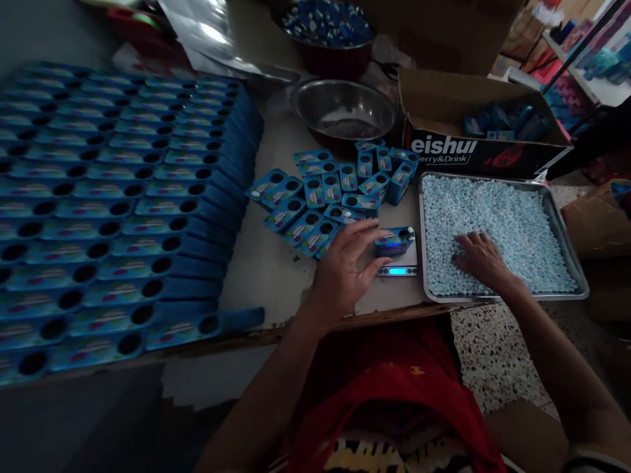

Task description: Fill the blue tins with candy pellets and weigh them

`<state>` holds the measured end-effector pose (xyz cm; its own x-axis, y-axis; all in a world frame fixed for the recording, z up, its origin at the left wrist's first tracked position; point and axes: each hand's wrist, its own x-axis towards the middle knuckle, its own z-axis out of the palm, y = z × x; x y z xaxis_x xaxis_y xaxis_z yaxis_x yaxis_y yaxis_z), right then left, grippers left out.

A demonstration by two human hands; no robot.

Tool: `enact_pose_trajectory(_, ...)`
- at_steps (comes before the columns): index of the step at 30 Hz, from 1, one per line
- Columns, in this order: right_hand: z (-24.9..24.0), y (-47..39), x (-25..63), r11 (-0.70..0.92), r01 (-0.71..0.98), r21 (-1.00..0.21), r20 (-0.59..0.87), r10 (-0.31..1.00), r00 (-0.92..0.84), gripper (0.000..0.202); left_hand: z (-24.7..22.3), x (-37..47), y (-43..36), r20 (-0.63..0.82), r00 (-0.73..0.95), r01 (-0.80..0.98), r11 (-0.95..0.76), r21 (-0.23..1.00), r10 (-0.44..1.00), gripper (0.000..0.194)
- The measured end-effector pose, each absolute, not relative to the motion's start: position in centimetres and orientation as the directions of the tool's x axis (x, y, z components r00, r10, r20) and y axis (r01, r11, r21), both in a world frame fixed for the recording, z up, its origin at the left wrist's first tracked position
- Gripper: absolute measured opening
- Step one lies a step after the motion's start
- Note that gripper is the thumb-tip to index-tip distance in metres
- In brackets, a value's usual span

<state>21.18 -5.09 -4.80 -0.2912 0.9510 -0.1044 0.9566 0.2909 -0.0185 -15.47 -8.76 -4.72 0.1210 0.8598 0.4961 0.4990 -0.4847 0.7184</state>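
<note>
My left hand point(348, 266) has its thumb and forefinger apart at the left end of a small blue printed container point(394, 242); whether they touch it I cannot tell. This container rests on a small digital scale point(397, 270) with a lit blue display, and white pellets show at its round opening. Over on the right, my right hand point(480, 261) reaches into a metal tray point(582, 282) spread with pale blue and white pellets point(497, 203). Its fingers touch the pellets, with thumb and forefinger apart.
Rows of blue containers with round openings point(128, 190) fill the table's left side. Several loose containers point(315, 190) cluster behind the scale. Farther back are a metal bowl point(342, 108), a bowl of blue and white pieces point(328, 26) and a cardboard box point(483, 154) holding blue containers.
</note>
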Motion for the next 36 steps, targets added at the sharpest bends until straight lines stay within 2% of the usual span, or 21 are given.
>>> enact_pose_trajectory(3, -4.8, -3.8, 22.1, 0.201, 0.969, -0.143, -0.105, 0.971, -0.217, 0.018, -3.2, -17.1, -9.7, 0.543, 0.122, 0.564, -0.508, 0.651, 0.831, 0.028)
enact_pose_trajectory(4, -4.6, -3.4, 22.7, 0.144, 0.965, -0.220, -0.087, 0.982, -0.166, 0.018, -3.0, -17.4, -9.8, 0.540, 0.111, 0.580, -0.496, 0.647, 0.835, 0.026)
enact_pose_trajectory(7, -3.7, -2.4, 24.5, -0.018, 0.877, -0.480, -0.061, 0.998, -0.013, 0.035, -2.8, -17.8, -9.8, 0.527, 0.077, 0.612, -0.458, 0.645, 0.846, 0.023)
enact_pose_trajectory(9, -2.9, -2.3, 25.0, -0.112, 0.741, -0.662, -0.144, 0.989, 0.021, 0.042, -2.6, -17.7, -9.5, 0.532, 0.079, 0.613, -0.462, 0.641, 0.843, 0.024)
enact_pose_trajectory(11, -2.2, -2.2, 24.7, -0.220, 0.525, -0.822, -0.258, 0.966, 0.000, 0.045, -2.2, -17.4, -9.0, 0.538, 0.099, 0.615, -0.477, 0.628, 0.837, 0.028)
enact_pose_trajectory(14, -1.5, -1.8, 23.5, -0.333, 0.154, -0.930, -0.349, 0.933, -0.085, 0.046, -1.6, -16.6, -8.1, 0.521, 0.143, 0.631, -0.483, 0.607, 0.841, 0.038)
enact_pose_trajectory(16, -1.5, -1.2, 22.9, -0.372, 0.004, -0.928, -0.370, 0.921, -0.125, 0.046, -1.2, -15.9, -7.5, 0.501, 0.174, 0.643, -0.484, 0.594, 0.848, 0.046)
enact_pose_trajectory(18, -1.9, -0.6, 22.5, -0.403, -0.062, -0.913, -0.393, 0.910, -0.130, 0.048, -1.0, -15.0, -6.8, 0.485, 0.202, 0.648, -0.488, 0.585, 0.851, 0.049)
enact_pose_trajectory(24, -3.1, -0.6, 22.1, -0.394, -0.100, -0.913, -0.373, 0.910, -0.182, 0.053, -1.6, -12.0, -4.4, 0.469, 0.240, 0.607, -0.508, 0.611, 0.850, 0.040)
enact_pose_trajectory(28, -2.8, -1.2, 22.0, -0.368, -0.050, -0.929, -0.356, 0.921, -0.155, 0.053, -2.1, -11.0, -3.4, 0.463, 0.273, 0.565, -0.531, 0.632, 0.843, 0.033)
enact_pose_trajectory(30, -2.5, -1.4, 22.1, -0.310, 0.076, -0.948, -0.317, 0.942, -0.109, 0.054, -2.3, -11.1, -3.3, 0.453, 0.288, 0.553, -0.533, 0.640, 0.844, 0.032)
enact_pose_trajectory(32, -2.1, -1.7, 22.1, -0.155, 0.358, -0.921, -0.198, 0.976, -0.086, 0.052, -2.3, -11.5, -3.4, 0.446, 0.277, 0.553, -0.521, 0.651, 0.851, 0.031)
enact_pose_trajectory(34, -1.5, -2.2, 21.5, 0.066, 0.657, -0.751, -0.022, 0.992, -0.125, 0.040, -2.1, -12.3, -3.8, 0.449, 0.231, 0.567, -0.494, 0.659, 0.863, 0.029)
enact_pose_trajectory(36, -0.9, -2.9, 19.9, 0.214, 0.785, -0.581, 0.104, 0.976, -0.190, 0.026, -1.9, -13.3, -4.3, 0.453, 0.181, 0.589, -0.465, 0.661, 0.873, 0.028)
